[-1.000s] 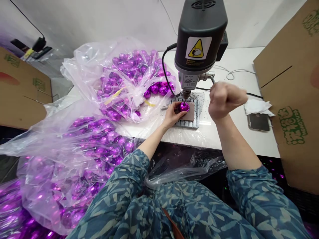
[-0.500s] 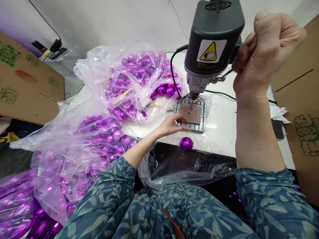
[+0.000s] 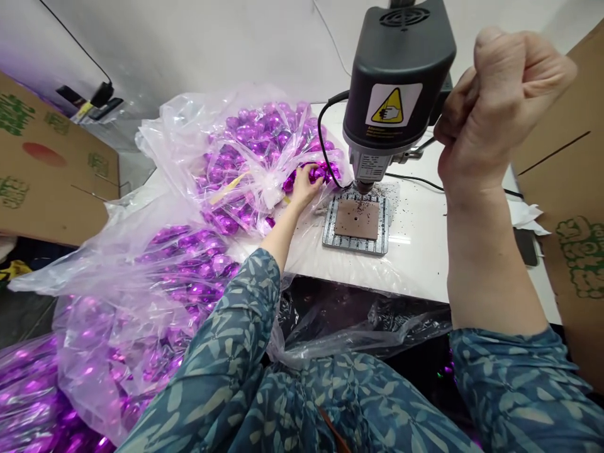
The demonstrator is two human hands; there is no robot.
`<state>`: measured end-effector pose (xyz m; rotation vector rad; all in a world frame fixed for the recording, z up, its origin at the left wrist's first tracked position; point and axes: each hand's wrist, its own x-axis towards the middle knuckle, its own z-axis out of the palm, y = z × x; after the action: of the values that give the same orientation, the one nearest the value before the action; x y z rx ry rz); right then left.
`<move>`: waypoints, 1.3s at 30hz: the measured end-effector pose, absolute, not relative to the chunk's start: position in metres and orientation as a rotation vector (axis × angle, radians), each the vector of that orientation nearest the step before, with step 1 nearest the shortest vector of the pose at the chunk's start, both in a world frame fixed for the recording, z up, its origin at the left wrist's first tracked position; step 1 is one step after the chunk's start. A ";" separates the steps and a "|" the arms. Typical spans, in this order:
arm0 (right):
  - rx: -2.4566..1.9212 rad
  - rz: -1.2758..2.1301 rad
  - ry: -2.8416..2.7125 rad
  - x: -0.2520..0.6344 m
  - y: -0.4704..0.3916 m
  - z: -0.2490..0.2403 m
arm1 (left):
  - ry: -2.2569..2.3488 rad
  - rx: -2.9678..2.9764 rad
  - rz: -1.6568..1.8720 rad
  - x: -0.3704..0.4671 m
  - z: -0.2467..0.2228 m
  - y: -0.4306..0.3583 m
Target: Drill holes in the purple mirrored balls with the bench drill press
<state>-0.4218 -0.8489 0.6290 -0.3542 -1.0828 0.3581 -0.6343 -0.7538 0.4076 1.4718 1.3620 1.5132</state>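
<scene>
My left hand (image 3: 306, 184) is at the purple mirrored balls (image 3: 332, 170) in the mouth of a clear plastic bag. Its fingers and thumb curl round one ball, which they partly hide. Up on the right, my right hand (image 3: 503, 104) is closed in a fist on the lever of a small black drill press (image 3: 401, 82); the fist hides the lever's grip. Below the drill chuck (image 3: 364, 187), a brown board (image 3: 357, 219) with a small hole lies on the grey slotted base plate (image 3: 356, 246). No ball is on the board.
Dark shavings (image 3: 394, 200) are scattered round the base plate on the white table (image 3: 419, 264). More bagged balls (image 3: 189, 258) fill the left side. A clear plastic bag (image 3: 358, 333) hangs open at the table's front edge. Cardboard boxes (image 3: 56, 163) flank both sides.
My left hand has moved from beside the base plate up and left to the balls in the bag. The loose ball falling at the table's front edge is out of sight. My right hand stays on the lever.
</scene>
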 end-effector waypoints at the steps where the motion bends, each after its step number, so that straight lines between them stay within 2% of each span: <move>1: -0.340 0.366 -1.088 -0.422 -0.848 0.629 | 1.314 1.367 1.538 -0.637 0.410 -0.760; 6: -0.259 0.381 -1.106 -0.417 -0.842 0.625 | 1.017 0.963 1.412 -0.643 0.427 -0.810; 13: -0.358 0.414 -1.157 -0.413 -0.846 0.627 | 0.837 0.904 1.210 -0.616 0.422 -0.880; 28: -0.615 0.474 -1.035 -0.431 -0.865 0.644 | 0.958 1.278 1.329 -0.580 0.380 -0.857; 35: -0.522 0.462 -1.053 -0.430 -0.861 0.639 | 1.132 1.603 1.332 -0.567 0.377 -0.854; 39: -0.513 0.491 -0.995 -0.432 -0.862 0.642 | 1.074 1.736 1.374 -0.565 0.371 -0.854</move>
<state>-0.4321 -0.8618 0.6417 -0.5127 -0.9952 0.4915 -0.5652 -0.8541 0.3713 1.7358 1.0736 1.3739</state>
